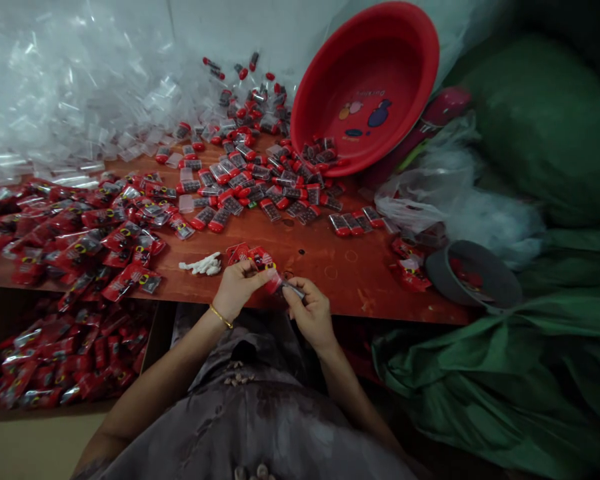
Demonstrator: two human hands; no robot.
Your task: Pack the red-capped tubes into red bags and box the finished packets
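My left hand [236,288], with a gold bangle at the wrist, is closed on a small red printed packet [273,283] over the table's front edge. The fingers of my right hand [311,312] pinch a small dark clear-sided case [293,289] at the packet's right end. Whether the case is partly inside the packet, I cannot tell. Just beyond my left fingers lie several flat red packets [239,253]. To their left is a crumpled white strip [203,265]. A short row of red-capped cases [355,223] lies farther off to the right.
Red-capped cases [240,173] are heaped mid-table before a tilted red basin [370,67]. Filled red packets [75,233] cover the left side, above a box of more packets [75,353]. Clear plastic pieces [70,87] pile behind. A grey bowl [443,270] stands right, near green sacking [480,373].
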